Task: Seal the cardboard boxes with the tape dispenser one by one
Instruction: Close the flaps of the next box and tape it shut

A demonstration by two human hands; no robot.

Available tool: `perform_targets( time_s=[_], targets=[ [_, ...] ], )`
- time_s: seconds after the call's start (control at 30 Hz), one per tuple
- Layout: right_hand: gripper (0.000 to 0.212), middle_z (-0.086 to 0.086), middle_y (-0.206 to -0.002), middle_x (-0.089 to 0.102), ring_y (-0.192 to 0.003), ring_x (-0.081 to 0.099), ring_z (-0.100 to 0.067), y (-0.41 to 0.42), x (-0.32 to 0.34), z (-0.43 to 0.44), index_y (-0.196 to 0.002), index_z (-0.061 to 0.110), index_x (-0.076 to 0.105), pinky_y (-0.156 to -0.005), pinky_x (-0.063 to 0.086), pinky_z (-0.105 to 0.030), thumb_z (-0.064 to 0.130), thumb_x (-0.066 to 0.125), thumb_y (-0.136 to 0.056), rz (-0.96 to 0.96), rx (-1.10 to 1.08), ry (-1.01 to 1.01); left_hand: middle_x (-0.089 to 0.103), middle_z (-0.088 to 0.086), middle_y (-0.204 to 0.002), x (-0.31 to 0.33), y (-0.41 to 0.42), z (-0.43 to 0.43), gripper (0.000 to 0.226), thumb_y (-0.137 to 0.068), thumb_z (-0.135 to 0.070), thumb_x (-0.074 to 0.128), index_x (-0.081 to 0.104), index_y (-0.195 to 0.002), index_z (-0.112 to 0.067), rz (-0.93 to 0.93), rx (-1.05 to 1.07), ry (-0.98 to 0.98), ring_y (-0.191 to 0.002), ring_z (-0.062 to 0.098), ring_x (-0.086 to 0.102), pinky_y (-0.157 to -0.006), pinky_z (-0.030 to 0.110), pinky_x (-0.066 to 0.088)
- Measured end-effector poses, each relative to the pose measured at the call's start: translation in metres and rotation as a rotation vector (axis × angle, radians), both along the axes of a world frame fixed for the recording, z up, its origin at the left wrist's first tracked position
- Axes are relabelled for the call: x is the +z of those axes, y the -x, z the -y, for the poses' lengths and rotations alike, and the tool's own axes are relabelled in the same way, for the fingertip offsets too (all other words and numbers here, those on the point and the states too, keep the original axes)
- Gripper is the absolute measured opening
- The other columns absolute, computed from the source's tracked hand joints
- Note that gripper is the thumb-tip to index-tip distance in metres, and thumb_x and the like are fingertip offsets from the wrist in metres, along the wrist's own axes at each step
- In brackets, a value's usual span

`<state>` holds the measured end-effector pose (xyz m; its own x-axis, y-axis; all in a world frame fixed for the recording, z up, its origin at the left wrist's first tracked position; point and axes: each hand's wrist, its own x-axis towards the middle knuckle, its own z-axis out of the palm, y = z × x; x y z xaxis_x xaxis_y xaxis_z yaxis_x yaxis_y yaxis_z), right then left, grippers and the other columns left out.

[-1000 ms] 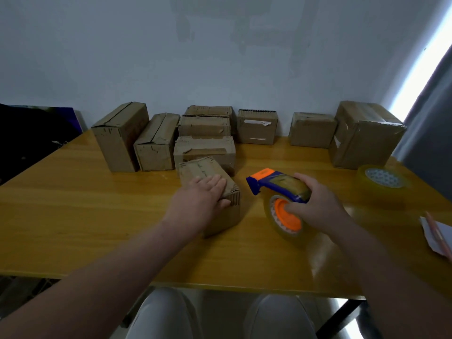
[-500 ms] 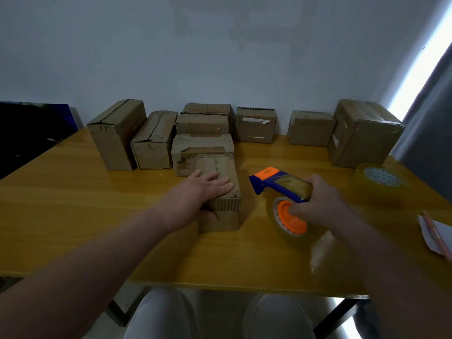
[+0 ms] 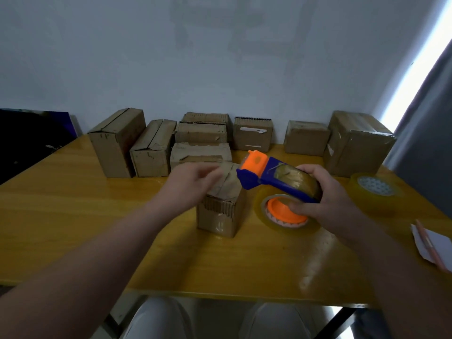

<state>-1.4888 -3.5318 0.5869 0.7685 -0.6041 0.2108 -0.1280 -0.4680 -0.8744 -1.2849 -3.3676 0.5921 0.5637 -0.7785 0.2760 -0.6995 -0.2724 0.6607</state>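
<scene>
Though illegible, white label (image 3: 253, 130) (rear box (image 3: 252, 140))

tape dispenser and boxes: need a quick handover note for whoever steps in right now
The left hand is blurred above the top flaps of the small cardboard box; its grip cannot be told.
The right hand grips the tape dispenser, whose orange end is at the box's top right edge.
The box stands mid-table. The other cardboard boxes line the back. A spare tape roll lies to the right.
Done: box set out, dispenser in hand.
Left: no strip shows across this top. Tape it, then the others; which are sealed, I cannot tell.
</scene>
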Motion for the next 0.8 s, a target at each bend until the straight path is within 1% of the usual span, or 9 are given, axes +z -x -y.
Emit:
perform_targets(
  time_s=[0.07, 0.17, 0.23, 0.3, 0.4, 0.5, 0.63, 0.73, 0.8],
  targets=[
    [0.065, 0.011, -0.111, 0.053, -0.094, 0.057, -0.004, 0.0, 0.0, -0.002, -0.111, 0.04, 0.048, -0.062, 0.051, -0.017, 0.001, 0.079, -0.069, 0.021, 0.019, -0.003, 0.062, -0.002, -0.119, 0.011, 0.004, 0.002, 0.036, -0.095, -0.038, 0.049, 0.057, -0.124, -0.019, -0.384, 0.048, 0.119, -0.1, 0.01, 0.059, -0.082, 0.029, 0.052],
    [0.064, 0.012, -0.109, 0.054, -0.09, 0.057, 0.005, 0.0, 0.001, -0.007, -0.11, 0.039, 0.049, -0.063, 0.051, -0.014, -0.001, 0.079, -0.069, 0.056, 0.052, -0.001, 0.067, 0.006, -0.107, 0.018, 0.009, 0.002, 0.039, -0.093, -0.043, 0.052, 0.06, -0.116, -0.011, -0.879, 0.026, 0.074, -0.093, 0.019, 0.066, -0.069, 0.031, 0.056],
    [0.065, 0.014, -0.11, 0.054, -0.093, 0.057, 0.002, -0.001, 0.002, -0.009, -0.11, 0.04, 0.049, -0.064, 0.051, -0.015, 0.001, 0.079, -0.069, 0.056, 0.068, 0.014, 0.069, 0.008, -0.095, 0.019, 0.011, 0.001, 0.036, -0.092, -0.039, 0.055, 0.063, -0.108, -0.007, -1.047, -0.004, 0.067, -0.083, 0.019, 0.067, -0.062, 0.029, 0.056],
    [0.066, 0.014, -0.112, 0.054, -0.097, 0.057, -0.003, -0.002, 0.002, -0.011, -0.111, 0.042, 0.048, -0.065, 0.051, -0.015, 0.002, 0.08, -0.069, 0.048, 0.078, 0.029, 0.068, 0.008, -0.08, 0.019, 0.013, 0.0, 0.025, -0.092, -0.029, 0.058, 0.064, -0.101, -0.006, -1.138, -0.019, 0.109, -0.071, 0.016, 0.066, -0.056, 0.026, 0.056],
    [0.067, 0.015, -0.113, 0.053, -0.099, 0.056, -0.006, -0.002, 0.0, -0.012, -0.113, 0.043, 0.048, -0.065, 0.051, -0.015, 0.005, 0.081, -0.069, 0.025, 0.085, 0.053, 0.064, 0.004, -0.065, 0.018, 0.013, -0.001, 0.012, -0.093, -0.013, 0.055, 0.064, -0.097, -0.007, -1.175, -0.02, 0.148, -0.059, 0.011, 0.061, -0.053, 0.023, 0.056],
    [0.069, 0.014, -0.114, 0.053, -0.099, 0.057, -0.008, -0.002, 0.0, -0.013, -0.116, 0.042, 0.048, -0.065, 0.052, -0.017, 0.006, 0.082, -0.068, 0.016, 0.096, 0.049, 0.061, 0.004, -0.063, 0.015, 0.013, -0.001, 0.009, -0.093, -0.011, 0.056, 0.062, -0.097, -0.006, -1.148, -0.01, 0.133, -0.056, 0.01, 0.059, -0.05, 0.023, 0.054],
    [0.067, 0.015, -0.11, 0.054, -0.094, 0.059, -0.007, -0.004, 0.003, -0.016, -0.111, 0.044, 0.048, -0.063, 0.052, -0.018, 0.008, 0.084, -0.067, 0.0, 0.107, 0.085, 0.061, 0.005, -0.064, 0.011, 0.007, 0.0, 0.01, -0.093, -0.011, 0.055, 0.063, -0.095, -0.005, -0.966, 0.032, 0.1, -0.053, 0.01, 0.057, -0.048, 0.022, 0.05],
    [0.068, 0.017, -0.11, 0.054, -0.092, 0.06, -0.006, -0.005, 0.011, -0.019, -0.111, 0.048, 0.045, -0.063, 0.054, -0.018, 0.018, 0.085, -0.065, -0.081, 0.145, 0.178, 0.062, 0.005, -0.07, 0.011, 0.003, 0.0, 0.01, -0.09, -0.014, 0.058, 0.063, -0.083, -0.009, -0.813, 0.071, 0.076, -0.059, 0.012, 0.056, -0.057, 0.026, 0.049],
    [0.07, 0.019, -0.111, 0.053, -0.093, 0.059, -0.005, -0.004, 0.02, -0.02, -0.114, 0.05, 0.042, -0.065, 0.055, -0.018, 0.023, 0.085, -0.066, -0.143, 0.178, 0.215, 0.062, 0.004, -0.068, 0.015, -0.002, -0.002, 0.012, -0.089, -0.014, 0.06, 0.062, -0.078, -0.011, -0.777, 0.081, 0.063, -0.063, 0.014, 0.055, -0.061, 0.027, 0.048]
  ],
)
